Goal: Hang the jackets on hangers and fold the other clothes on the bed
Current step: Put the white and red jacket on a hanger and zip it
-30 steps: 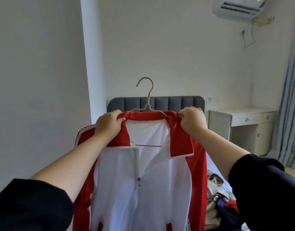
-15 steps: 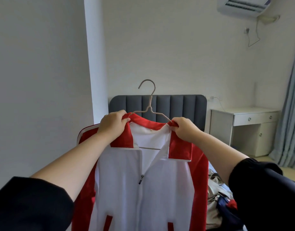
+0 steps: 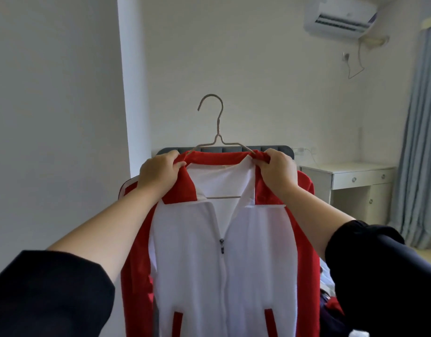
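You held the red-and-white jacket [image 3: 224, 263] at centre, apparently seated on its wire hanger [image 3: 218, 125], left hand [image 3: 158, 176] at 10 o'clock and right hand [image 3: 278, 173] at 2 o'clock clenched on the collar, while the clothes [image 3: 330, 303] at 4 o'clock seemingly awaited folding.

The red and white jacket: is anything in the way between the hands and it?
Nothing visible. The left hand and right hand each grip the jacket directly by its red collar, with the wire hanger already inside it. Where it will hang is not in view.
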